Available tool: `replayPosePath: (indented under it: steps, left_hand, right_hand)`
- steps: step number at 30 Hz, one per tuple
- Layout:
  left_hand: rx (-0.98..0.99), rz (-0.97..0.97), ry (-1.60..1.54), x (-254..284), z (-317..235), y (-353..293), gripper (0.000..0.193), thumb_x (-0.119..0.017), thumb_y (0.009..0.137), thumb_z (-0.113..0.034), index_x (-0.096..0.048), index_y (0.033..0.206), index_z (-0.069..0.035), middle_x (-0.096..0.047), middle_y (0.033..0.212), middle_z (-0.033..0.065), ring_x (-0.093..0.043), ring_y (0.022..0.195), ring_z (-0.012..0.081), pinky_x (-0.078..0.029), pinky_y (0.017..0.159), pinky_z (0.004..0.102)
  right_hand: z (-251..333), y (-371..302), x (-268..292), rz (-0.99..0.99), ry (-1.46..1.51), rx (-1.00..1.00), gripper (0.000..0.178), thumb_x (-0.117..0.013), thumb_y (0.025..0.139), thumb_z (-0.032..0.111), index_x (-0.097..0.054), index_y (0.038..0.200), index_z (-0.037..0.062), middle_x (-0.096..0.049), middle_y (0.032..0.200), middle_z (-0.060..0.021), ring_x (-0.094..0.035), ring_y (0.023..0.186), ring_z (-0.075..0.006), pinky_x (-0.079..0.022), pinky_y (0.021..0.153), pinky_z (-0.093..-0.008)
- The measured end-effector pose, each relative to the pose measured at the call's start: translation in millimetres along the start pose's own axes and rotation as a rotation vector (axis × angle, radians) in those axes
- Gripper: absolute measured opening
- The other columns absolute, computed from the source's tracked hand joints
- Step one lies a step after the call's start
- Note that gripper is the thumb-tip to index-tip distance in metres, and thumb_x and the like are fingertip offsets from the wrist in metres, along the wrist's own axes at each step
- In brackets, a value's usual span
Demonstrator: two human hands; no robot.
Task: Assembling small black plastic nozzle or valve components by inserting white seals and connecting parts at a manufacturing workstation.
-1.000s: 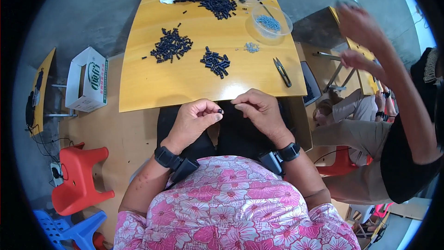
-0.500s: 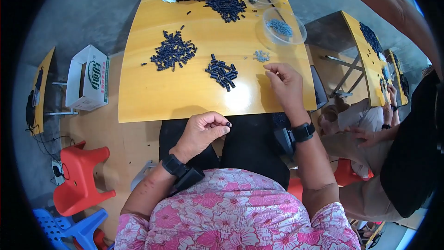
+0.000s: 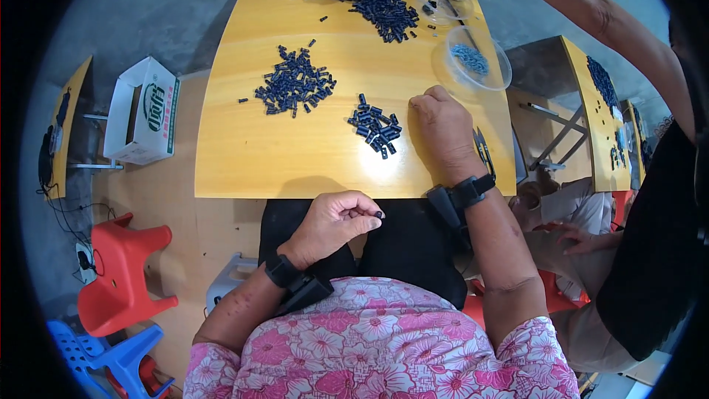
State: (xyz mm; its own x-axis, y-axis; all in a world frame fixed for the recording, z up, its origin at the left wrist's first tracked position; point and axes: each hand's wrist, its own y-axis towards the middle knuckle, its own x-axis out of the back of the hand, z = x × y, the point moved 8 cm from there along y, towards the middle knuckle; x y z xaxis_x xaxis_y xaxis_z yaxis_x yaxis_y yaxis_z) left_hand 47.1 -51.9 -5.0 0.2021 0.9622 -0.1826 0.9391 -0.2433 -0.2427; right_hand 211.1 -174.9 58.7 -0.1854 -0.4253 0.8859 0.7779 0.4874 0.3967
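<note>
The left hand pinches a small black piece by the tabletop edge. The right hand is curled near the black pile; can't tell if its fingers hold anything. Picking up seems the step; next needs a gentle pinch

Pink-and-white floral shirt, short sleeves, black trousers, black wrist straps with dark boxes

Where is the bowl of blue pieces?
In the head view, the clear bowl sits at the right edge of the table, beyond the right hand.
</note>
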Motion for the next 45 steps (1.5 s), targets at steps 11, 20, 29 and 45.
replayPosePath:
  steps: [11, 20, 29, 45]
  left_hand:
    - [-0.058, -0.027, 0.031, -0.7, -13.5, -7.5, 0.011, -0.070, 0.086, -0.004, -0.069, 0.096, 0.000, -0.070, 0.092, 0.0024, -0.063, 0.085, 0.0066, -0.051, 0.078, 0.0225]
    - [-0.132, -0.097, 0.063, -5.3, -59.1, -27.3, 0.008, -0.069, 0.086, -0.004, -0.068, 0.093, -0.001, -0.067, 0.086, -0.0005, -0.059, 0.078, 0.0041, -0.049, 0.072, 0.0204]
    - [-0.278, -0.185, 0.152, -0.7, -83.7, -51.6, 0.007, -0.069, 0.086, -0.003, -0.068, 0.092, -0.001, -0.065, 0.083, -0.0034, -0.056, 0.075, 0.0024, -0.047, 0.069, 0.0190]
    - [-0.308, -0.150, 0.050, -3.9, -87.5, -55.1, 0.009, -0.067, 0.086, -0.001, -0.068, 0.094, 0.000, -0.069, 0.091, 0.0009, -0.063, 0.086, 0.0074, -0.050, 0.080, 0.0229]
  right_hand:
    - [5.8, -16.8, 8.8, -0.058, 0.000, 0.107, 0.005, -0.061, 0.082, 0.004, -0.063, 0.087, 0.0054, -0.061, 0.084, -0.0131, -0.061, 0.071, -0.0332, -0.051, 0.065, -0.0393]
    - [24.9, -62.5, 37.7, 0.095, 1.288, -0.430, 0.007, -0.062, 0.088, -0.003, -0.065, 0.093, 0.0007, -0.066, 0.085, -0.0025, -0.060, 0.071, -0.0093, -0.049, 0.065, -0.0236]
    - [69.8, -76.9, 67.6, 0.104, 1.556, -0.446, 0.012, -0.063, 0.086, -0.004, -0.068, 0.095, 0.0005, -0.067, 0.084, -0.0048, -0.061, 0.070, -0.0117, -0.050, 0.065, -0.0260]
    - [103.4, -78.7, 65.1, 0.207, 1.666, -0.350, 0.017, -0.061, 0.086, -0.005, -0.064, 0.101, 0.0008, -0.064, 0.087, -0.0053, -0.061, 0.072, -0.0122, -0.050, 0.066, -0.0248]
